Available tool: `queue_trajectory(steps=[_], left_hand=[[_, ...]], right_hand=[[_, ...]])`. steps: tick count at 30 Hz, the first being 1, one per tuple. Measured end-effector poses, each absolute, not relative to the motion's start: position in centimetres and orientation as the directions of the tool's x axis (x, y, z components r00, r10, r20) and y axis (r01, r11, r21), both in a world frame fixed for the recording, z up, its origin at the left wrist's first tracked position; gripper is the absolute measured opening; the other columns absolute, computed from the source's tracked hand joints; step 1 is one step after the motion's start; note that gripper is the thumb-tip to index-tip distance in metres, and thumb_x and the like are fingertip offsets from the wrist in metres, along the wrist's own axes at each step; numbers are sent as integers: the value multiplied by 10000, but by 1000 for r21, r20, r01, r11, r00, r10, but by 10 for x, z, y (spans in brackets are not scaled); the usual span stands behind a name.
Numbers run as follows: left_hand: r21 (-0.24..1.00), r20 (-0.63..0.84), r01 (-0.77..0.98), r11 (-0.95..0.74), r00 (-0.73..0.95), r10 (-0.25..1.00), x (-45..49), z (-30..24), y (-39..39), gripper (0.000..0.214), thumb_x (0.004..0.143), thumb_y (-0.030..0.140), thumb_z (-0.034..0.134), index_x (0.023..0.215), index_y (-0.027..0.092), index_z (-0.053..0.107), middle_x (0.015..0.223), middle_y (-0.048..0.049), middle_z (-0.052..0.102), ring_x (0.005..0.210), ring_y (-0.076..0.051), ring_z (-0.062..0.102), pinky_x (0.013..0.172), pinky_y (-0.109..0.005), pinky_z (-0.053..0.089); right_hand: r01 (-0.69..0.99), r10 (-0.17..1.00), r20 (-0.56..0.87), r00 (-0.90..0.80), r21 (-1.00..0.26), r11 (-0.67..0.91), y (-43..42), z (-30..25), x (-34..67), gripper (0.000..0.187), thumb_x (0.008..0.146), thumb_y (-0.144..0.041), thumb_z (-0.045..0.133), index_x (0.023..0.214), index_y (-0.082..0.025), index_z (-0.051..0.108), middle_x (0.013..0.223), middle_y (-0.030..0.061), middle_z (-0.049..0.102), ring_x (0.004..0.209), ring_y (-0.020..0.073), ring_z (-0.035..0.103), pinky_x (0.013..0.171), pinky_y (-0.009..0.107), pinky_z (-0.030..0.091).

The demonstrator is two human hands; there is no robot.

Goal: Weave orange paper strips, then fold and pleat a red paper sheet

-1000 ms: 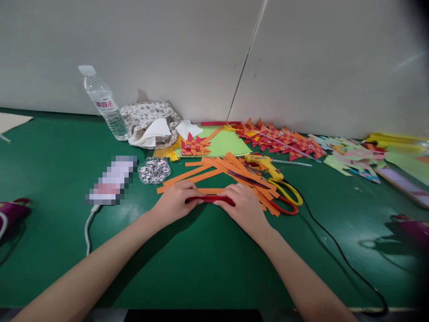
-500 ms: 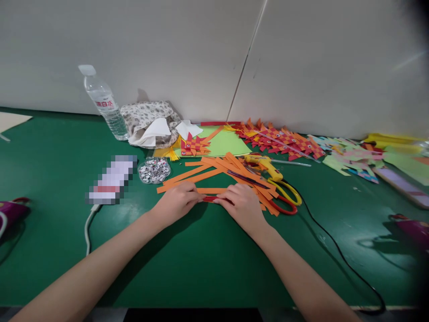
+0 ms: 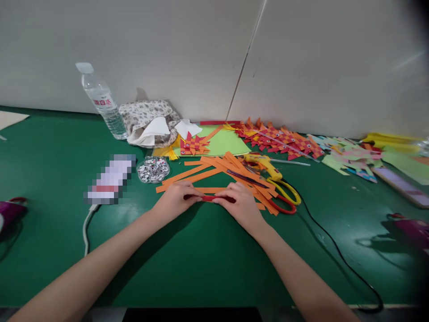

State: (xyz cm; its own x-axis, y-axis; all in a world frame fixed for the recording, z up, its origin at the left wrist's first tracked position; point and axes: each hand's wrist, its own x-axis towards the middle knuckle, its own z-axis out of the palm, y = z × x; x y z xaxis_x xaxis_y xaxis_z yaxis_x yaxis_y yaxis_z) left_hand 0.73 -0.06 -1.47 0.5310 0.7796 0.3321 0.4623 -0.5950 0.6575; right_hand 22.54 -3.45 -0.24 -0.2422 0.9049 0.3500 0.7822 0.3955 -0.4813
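A red paper strip (image 3: 208, 198) is pinched at its two ends between my hands, low over the green table. My left hand (image 3: 177, 197) grips its left end with thumb and fingers together; my right hand (image 3: 238, 203) holds the right end the same way. My fingers hide both ends of the strip. Just beyond lie several orange paper strips (image 3: 214, 167) in a loose, crossing heap. Scissors with a red and yellow handle (image 3: 288, 208) rest on the right of the heap, close to my right hand.
A yellow glue gun (image 3: 270, 167) with a black cord lies behind the scissors. A pack of googly eyes (image 3: 153, 170), a phone (image 3: 112, 179) on a cable and a water bottle (image 3: 104, 105) stand left. Woven red-orange paper fish (image 3: 281, 138) lie along the wall, near green paper (image 3: 228, 141).
Both hands stay on the red strip, with their fingers slightly shifted and more rounded around its ends. The whole view has moved slightly; the objects on the table lie as before.
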Motion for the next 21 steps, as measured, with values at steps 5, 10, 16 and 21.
queue_trajectory(steps=[5, 10, 16, 21], left_hand=[[645, 331, 486, -590, 518, 789, 8, -15, -1, 144, 854, 216, 614, 896, 223, 752, 761, -36, 649, 667, -137, 593, 591, -252, 478], [674, 314, 467, -572, 520, 795, 7, -15, 0, 118, 844, 213, 626, 875, 214, 740, 799, -35, 673, 698, -140, 614, 641, -269, 504], [675, 352, 434, -596, 521, 777, 8, -14, -1, 127, 847, 200, 611, 840, 204, 737, 791, -41, 684, 710, -145, 621, 630, -264, 505], [616, 395, 451, -646, 532, 749, 8, -16, -1, 178, 879, 221, 565, 849, 199, 739, 736, -45, 658, 676, -143, 595, 596, -258, 480]], right_hand=[[781, 903, 351, -250, -478, 402, -34, -2, 225, 131, 836, -313, 674, 756, -236, 744, 703, 30, 615, 730, 189, 555, 644, 317, 443], [792, 903, 350, -248, -463, 397, -33, -3, 226, 109, 819, -302, 695, 744, -240, 743, 699, 20, 616, 722, 181, 557, 641, 308, 438], [814, 905, 344, -251, -431, 390, -33, -4, 226, 82, 796, -299, 721, 745, -240, 745, 689, 10, 603, 712, 176, 549, 648, 304, 422], [821, 908, 339, -246, -426, 381, -35, -1, 225, 72, 782, -268, 735, 729, -220, 727, 709, 12, 610, 719, 176, 553, 667, 306, 422]])
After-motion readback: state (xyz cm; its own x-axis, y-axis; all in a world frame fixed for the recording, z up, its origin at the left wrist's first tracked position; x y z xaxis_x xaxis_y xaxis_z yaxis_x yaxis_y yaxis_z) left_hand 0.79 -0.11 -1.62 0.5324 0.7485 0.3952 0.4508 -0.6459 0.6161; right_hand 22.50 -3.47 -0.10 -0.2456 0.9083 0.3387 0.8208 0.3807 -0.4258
